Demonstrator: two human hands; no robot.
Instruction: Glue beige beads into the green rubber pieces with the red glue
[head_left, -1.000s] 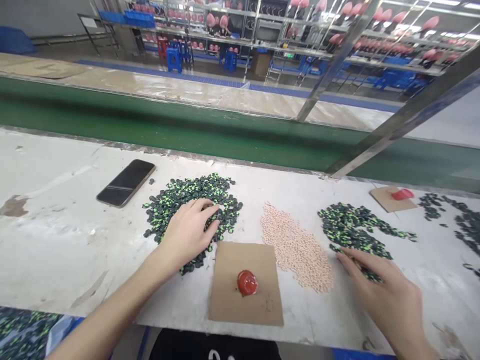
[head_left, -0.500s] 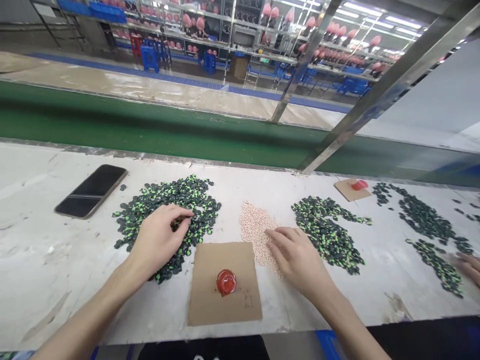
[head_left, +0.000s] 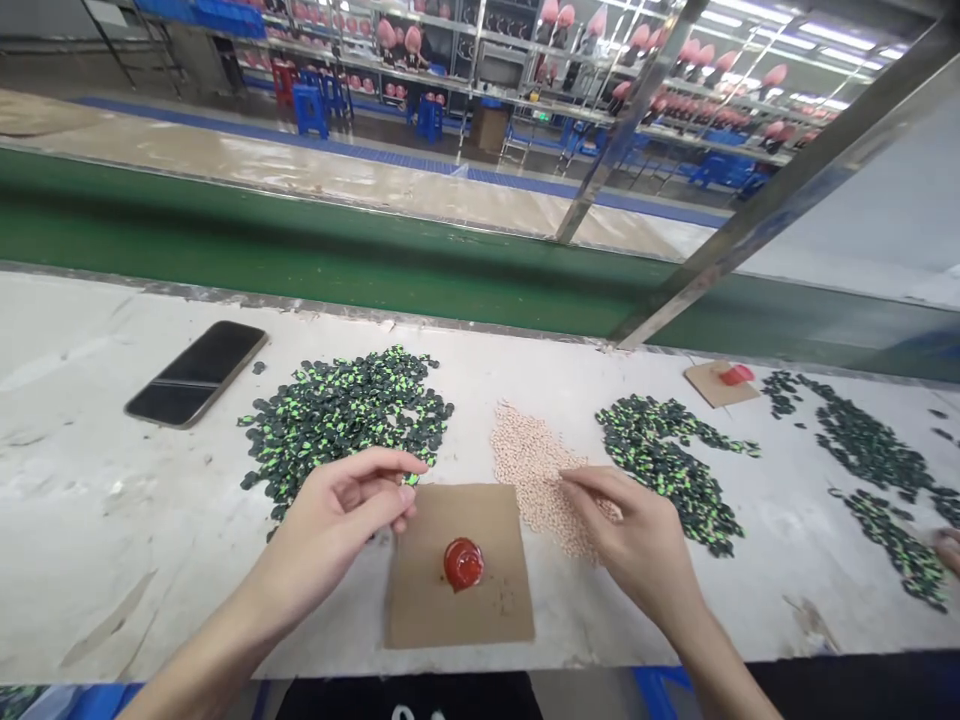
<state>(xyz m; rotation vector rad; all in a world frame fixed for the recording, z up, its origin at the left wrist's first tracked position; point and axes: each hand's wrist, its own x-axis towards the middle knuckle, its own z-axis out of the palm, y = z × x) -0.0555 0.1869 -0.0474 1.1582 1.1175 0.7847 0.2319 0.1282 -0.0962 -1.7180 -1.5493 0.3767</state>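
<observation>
At the far left of the white worktable (head_left: 90, 520) we see a black smartphone (head_left: 196, 372) lying flat with its screen up, well apart from our hands. To its right spreads a pile of black-and-green pieces (head_left: 345, 410), and our left hand (head_left: 341, 510) hovers at its near edge, thumb and fingertips pinched together on what looks like one small dark piece, though it is too small to make out clearly. Just right of that hand lies a brown cardboard square (head_left: 457, 600) with a red blob (head_left: 463, 563) sitting near its middle, touched by neither hand. Beyond the card's far right corner is a heap of pale pink pellets (head_left: 529, 455); our right hand (head_left: 645, 545) rests over its near right part, fingers curled and tips together down among the pellets, and we cannot tell whether it grips any. Right of the hand lies a second pile of black-and-green pieces (head_left: 667, 460). Farther right, a smaller cardboard piece (head_left: 712, 388) carries a red object (head_left: 737, 374), with more dark pieces (head_left: 862, 445) scattered beside it.
</observation>
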